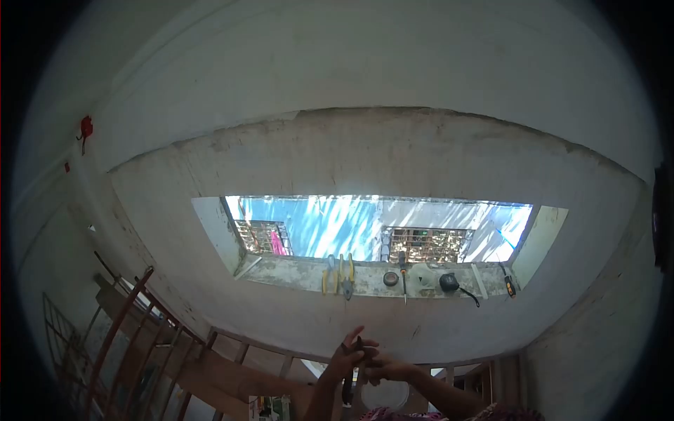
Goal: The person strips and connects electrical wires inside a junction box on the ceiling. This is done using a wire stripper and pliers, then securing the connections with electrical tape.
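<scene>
My left hand (342, 361) is raised below the window sill, one finger pointing up and the others curled around a long dark tool (347, 394). The tool hangs down below the palm; its kind is too small and dim to make out. My right hand (385, 369) is close against the left, its fingers bent near the same tool. Whether it grips anything is hidden. On the sill (372, 286) above lie yellow-handled pliers (326, 281), a second pair of pliers (347, 284), a dark tape roll (390, 279), a screwdriver (403, 274) and a black tape measure (449, 282).
An orange-and-black handled tool (510, 286) lies at the sill's right end, near a pale strip (479, 281). Reddish metal railings (116, 330) rise at left. Below are a brown wooden board (225, 379), a printed box (269, 408) and a round pale lid-like thing (385, 395).
</scene>
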`<action>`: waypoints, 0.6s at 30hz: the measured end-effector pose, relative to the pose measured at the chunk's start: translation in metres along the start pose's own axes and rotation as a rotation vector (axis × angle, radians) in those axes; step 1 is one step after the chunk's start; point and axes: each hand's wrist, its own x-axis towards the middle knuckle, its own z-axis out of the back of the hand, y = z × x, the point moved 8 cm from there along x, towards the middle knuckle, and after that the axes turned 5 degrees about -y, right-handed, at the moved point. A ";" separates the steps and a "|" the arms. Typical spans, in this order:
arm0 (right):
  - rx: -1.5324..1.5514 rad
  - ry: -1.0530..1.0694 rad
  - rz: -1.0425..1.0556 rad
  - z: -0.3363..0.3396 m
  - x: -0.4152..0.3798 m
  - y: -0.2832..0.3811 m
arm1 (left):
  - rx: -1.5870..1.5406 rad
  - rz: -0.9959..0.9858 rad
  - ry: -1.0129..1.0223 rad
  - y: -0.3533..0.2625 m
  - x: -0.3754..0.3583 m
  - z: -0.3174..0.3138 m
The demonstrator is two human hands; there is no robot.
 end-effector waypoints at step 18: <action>-0.068 -0.457 0.144 0.097 -0.068 0.010 | 1.448 -1.604 -0.425 -0.535 -0.040 -0.271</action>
